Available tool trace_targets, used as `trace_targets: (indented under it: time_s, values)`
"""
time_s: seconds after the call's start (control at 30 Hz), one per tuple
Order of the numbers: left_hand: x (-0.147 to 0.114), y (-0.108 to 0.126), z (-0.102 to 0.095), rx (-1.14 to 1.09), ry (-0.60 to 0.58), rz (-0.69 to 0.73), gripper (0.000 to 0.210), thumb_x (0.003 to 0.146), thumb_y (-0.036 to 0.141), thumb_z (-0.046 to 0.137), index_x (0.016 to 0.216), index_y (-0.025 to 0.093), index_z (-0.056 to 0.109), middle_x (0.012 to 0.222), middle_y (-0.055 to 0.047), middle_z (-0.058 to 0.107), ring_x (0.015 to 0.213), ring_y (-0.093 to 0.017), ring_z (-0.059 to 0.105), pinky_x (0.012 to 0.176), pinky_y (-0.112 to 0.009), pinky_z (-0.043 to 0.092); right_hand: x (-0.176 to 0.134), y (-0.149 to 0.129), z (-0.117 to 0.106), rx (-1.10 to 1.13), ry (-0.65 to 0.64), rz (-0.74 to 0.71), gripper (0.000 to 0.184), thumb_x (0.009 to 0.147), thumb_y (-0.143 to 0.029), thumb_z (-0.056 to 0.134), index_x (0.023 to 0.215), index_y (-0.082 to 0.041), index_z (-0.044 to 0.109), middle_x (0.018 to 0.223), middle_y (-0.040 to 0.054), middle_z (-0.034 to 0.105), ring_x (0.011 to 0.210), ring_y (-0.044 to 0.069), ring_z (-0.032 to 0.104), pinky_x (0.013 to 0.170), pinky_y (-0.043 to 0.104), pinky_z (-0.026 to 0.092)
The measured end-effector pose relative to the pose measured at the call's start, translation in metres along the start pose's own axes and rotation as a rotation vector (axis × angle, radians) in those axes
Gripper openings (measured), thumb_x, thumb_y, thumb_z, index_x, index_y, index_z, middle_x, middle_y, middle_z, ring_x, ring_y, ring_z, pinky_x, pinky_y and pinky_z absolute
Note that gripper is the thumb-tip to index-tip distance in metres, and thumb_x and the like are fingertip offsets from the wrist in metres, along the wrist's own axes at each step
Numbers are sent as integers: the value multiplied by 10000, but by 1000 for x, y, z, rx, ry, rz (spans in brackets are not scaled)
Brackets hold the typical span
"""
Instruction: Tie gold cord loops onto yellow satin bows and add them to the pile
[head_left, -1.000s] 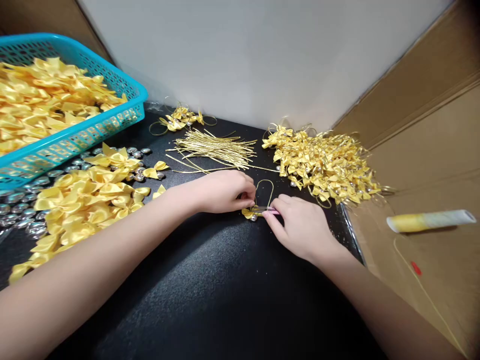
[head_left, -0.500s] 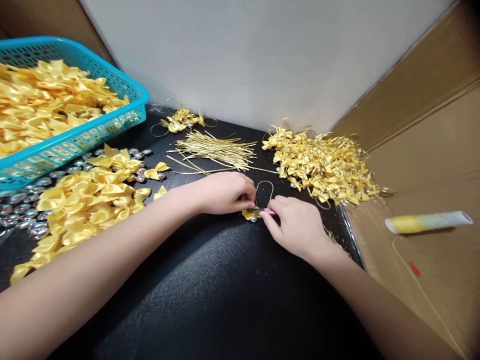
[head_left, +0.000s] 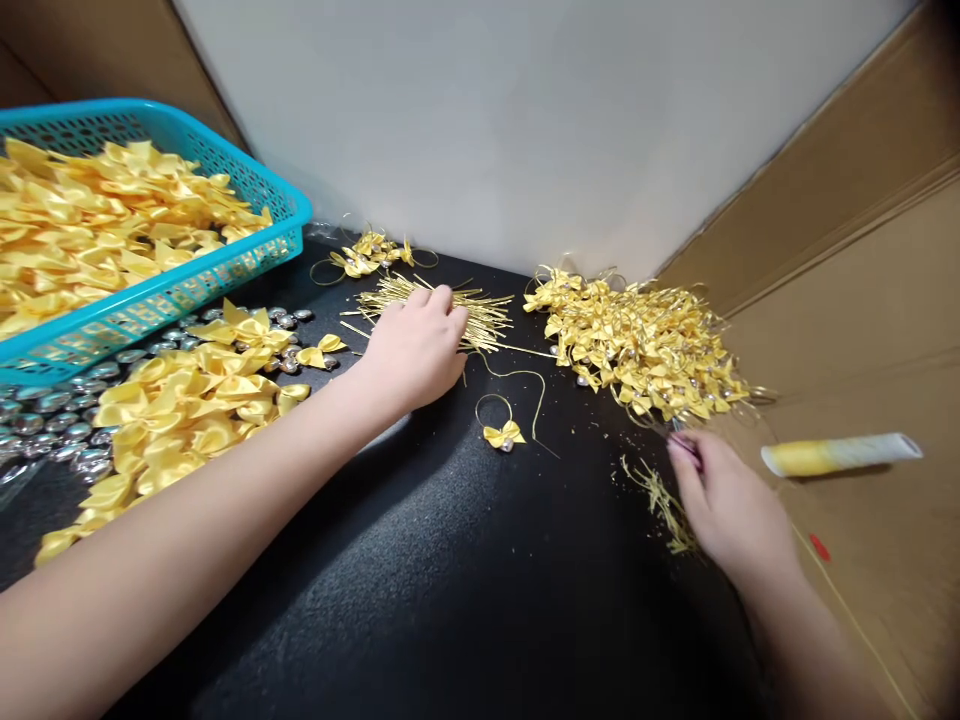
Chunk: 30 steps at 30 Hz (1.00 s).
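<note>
My left hand [head_left: 420,345] is over the front of a bundle of thin gold cords [head_left: 487,318]. Its fingers are curled down and their tips are partly hidden, so what they grip cannot be made out. A loose gold cord [head_left: 541,400] winds across the black tabletop beside it. To its right lies a yellow satin bow [head_left: 504,437] with a silvery bead and a round cord loop. Off to the right, my right hand [head_left: 731,500] is closed on small pink-handled scissors [head_left: 686,450], their blades blurred beside the heap of finished bows [head_left: 645,345].
A turquoise basket [head_left: 225,265] full of yellow bows stands at back left. Loose bows [head_left: 195,400] and silvery beads [head_left: 56,425] lie before it. Cord scraps [head_left: 664,505] lie by the table's right edge. A yellow-and-white tube [head_left: 840,455] rests on cardboard beyond. A white wall is behind.
My left hand has moved up and left to the cord bundle, letting go of the bow, which now lies on the table. My right hand has carried the scissors to the right.
</note>
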<state>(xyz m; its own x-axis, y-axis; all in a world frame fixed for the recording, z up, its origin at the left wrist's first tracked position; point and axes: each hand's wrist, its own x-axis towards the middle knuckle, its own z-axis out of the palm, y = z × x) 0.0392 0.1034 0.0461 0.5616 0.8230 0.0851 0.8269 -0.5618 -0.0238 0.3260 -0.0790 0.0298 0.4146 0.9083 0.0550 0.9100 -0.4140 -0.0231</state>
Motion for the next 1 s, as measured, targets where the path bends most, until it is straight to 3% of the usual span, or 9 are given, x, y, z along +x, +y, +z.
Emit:
trace_targets:
  time_s: [0.17,0.3,0.4,0.53,0.63,0.67,0.77,0.87,1.0]
  values:
    - [-7,10,-4,-347,-619,-60,535,819,594,459,548,156,603,559,-98,640,555,-229,613,562,-314,433,-25,66,24,-96,43,127,426,934,-454,317,950,-150,614,941,147,649,891,317,600,741,397,454]
    - [-11,18,4,-663,-730,-80,478,818,549,486,540,166,550,533,-41,658,425,-145,586,526,-260,436,-32,80,30,-171,118,150,472,921,-475,314,968,-135,639,969,166,632,898,347,563,744,440,456]
    - [-15,23,13,-820,-748,-47,318,796,419,533,610,163,564,552,-18,657,422,-127,594,462,-216,419,-26,70,24,-118,189,132,457,893,-487,360,963,-139,650,989,174,636,890,357,561,727,469,456]
    - [-26,32,23,-949,-508,-52,180,785,279,500,657,157,534,567,2,635,417,-103,588,446,-186,415,-17,10,9,322,315,-92,323,850,-443,496,930,-165,639,932,133,651,859,276,594,769,415,481]
    - [-41,41,25,-961,-320,-27,206,860,292,438,720,163,517,637,-4,638,488,-98,585,506,-201,438,-14,-57,7,684,-14,-234,241,871,-390,536,956,-185,628,831,63,647,694,183,588,642,310,490]
    - [-46,43,26,-966,-193,15,223,877,297,439,714,165,516,605,8,611,495,-99,571,509,-202,430,-13,-77,9,782,-86,-252,242,877,-394,534,952,-180,619,773,40,633,623,160,565,589,286,477]
    - [-62,49,31,-964,92,123,233,899,281,455,704,175,527,535,45,533,473,-88,476,490,-196,379,-11,-114,18,1020,-135,-236,205,880,-380,538,827,-183,563,657,-8,575,544,125,519,519,242,435]
    - [-70,51,36,-1006,157,138,220,910,267,460,722,176,531,569,38,554,498,-90,491,515,-200,397,-14,-122,28,1119,-59,-263,237,911,-338,493,721,-197,498,613,-28,515,543,116,498,521,229,404]
    - [-74,56,40,-1152,104,95,216,906,293,462,726,181,503,603,17,583,531,-108,534,534,-218,435,-23,-118,33,1126,60,-325,196,926,-265,469,751,-193,518,679,-10,542,605,119,521,571,229,420]
